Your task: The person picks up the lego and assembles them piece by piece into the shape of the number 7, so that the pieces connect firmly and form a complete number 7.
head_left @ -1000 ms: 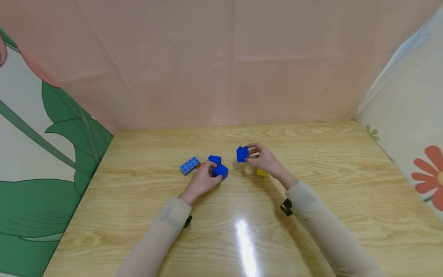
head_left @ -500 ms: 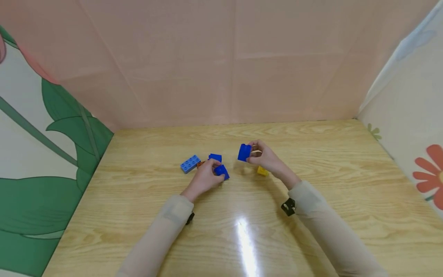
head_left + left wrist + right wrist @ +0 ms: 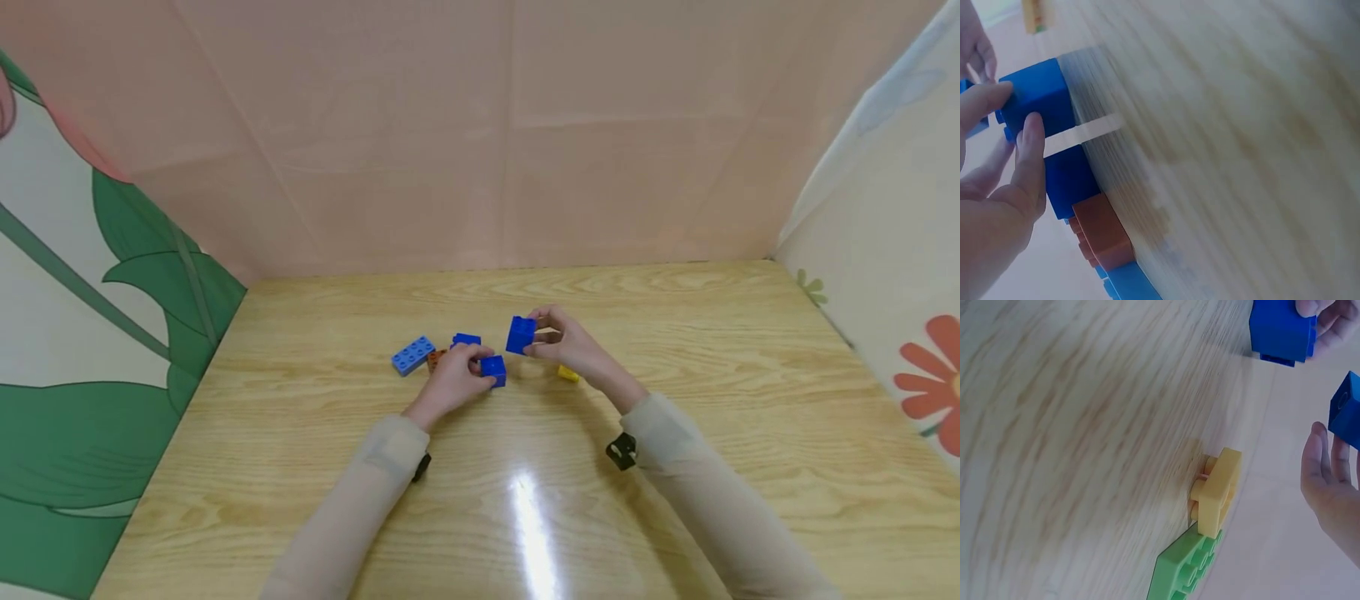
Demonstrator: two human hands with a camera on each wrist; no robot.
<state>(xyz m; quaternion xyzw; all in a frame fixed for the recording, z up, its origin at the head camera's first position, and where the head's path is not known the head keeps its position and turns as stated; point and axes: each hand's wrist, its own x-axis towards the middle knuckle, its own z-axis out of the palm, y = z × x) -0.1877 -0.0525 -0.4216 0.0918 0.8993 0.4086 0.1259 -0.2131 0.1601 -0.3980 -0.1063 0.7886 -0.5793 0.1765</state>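
Note:
My left hand [image 3: 456, 377] pinches a dark blue toy building block [image 3: 492, 372] between thumb and fingers, low over the table. Whether this block touches the wood I cannot tell. My right hand [image 3: 572, 343] grips a second dark blue building block [image 3: 521, 335], held up in the air just behind and right of the first. A small gap separates the two blocks. In the right wrist view the underside of the right-hand block [image 3: 1347, 409] shows a round hollow. Behind the left fingers stands a third dark blue block [image 3: 1072, 181], partly hidden by them in the head view.
An orange-brown brick [image 3: 1105, 231] and a light blue studded brick [image 3: 413, 356] lie left of the left hand. Below the right wrist lies a yellow brick [image 3: 1219, 494], beside a green one [image 3: 1179, 569]. A pink cloth wall [image 3: 495, 167] rises behind the table [image 3: 300, 333].
The left hand has shifted right with its block and turned it studs-up, uncovering more of the orange-brown brick. The right hand tilted its block, then brought it slightly left, nearer the other.

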